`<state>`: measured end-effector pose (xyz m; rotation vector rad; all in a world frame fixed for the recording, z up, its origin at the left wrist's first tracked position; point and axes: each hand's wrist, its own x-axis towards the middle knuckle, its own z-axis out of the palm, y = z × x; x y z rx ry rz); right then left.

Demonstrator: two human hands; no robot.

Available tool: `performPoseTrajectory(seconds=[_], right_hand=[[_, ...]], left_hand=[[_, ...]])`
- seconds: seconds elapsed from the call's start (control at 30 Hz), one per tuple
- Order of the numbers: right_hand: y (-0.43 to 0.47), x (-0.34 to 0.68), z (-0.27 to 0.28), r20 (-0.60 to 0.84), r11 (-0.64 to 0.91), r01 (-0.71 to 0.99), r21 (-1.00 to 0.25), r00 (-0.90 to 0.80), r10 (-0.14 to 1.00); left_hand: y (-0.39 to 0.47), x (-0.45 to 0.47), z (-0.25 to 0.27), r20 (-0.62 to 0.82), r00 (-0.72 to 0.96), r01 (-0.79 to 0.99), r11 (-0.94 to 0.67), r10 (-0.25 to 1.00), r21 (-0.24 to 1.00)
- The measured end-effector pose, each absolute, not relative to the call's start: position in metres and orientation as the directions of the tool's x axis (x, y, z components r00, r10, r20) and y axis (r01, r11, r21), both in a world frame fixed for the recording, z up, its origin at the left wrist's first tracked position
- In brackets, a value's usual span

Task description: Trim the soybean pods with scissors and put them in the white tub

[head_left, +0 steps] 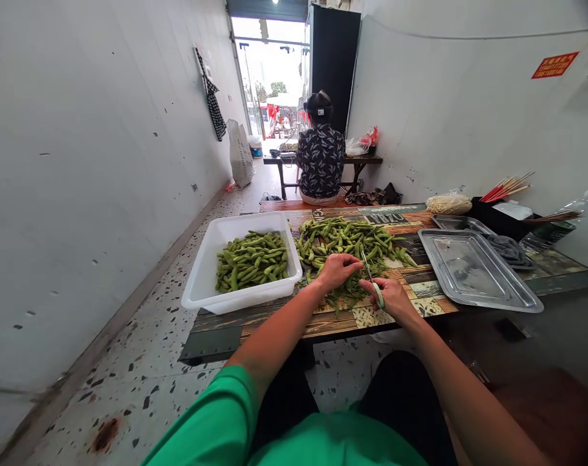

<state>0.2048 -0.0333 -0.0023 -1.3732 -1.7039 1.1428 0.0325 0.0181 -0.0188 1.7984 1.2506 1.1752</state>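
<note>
My right hand (389, 297) is closed around the light green handles of a pair of scissors (380, 296), whose blades point up and away from me. Close by on the left, my left hand (339, 270) has its fingers pinched together near the blade tips; a green bean pod seems to be in them, though it is mostly hidden. Beneath and beyond both hands spreads a loose pile of green soybean pods (342, 236) with trimmed bits. To the left stands a white plastic tub (242, 300) holding many more pods (252, 259).
Metal trays (480, 268) lie on the right of the patterned wooden table (274, 317). Behind them are a bundle of pale sticks (449, 203), red-tipped skewers (504, 189) and a plastic bottle (572, 217). Another person (321, 152) sits facing away at a farther table.
</note>
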Motion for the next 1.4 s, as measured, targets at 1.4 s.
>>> performPoseTrajectory(seconds=[1.4], right_hand=[[-0.042,0.210,-0.032,-0.170,-0.174,-0.025,-0.984,-0.110,0.979]], left_hand=[[0.022,0.002,-0.005,0.225,-0.225,0.683,-0.011,0.948,0.731]])
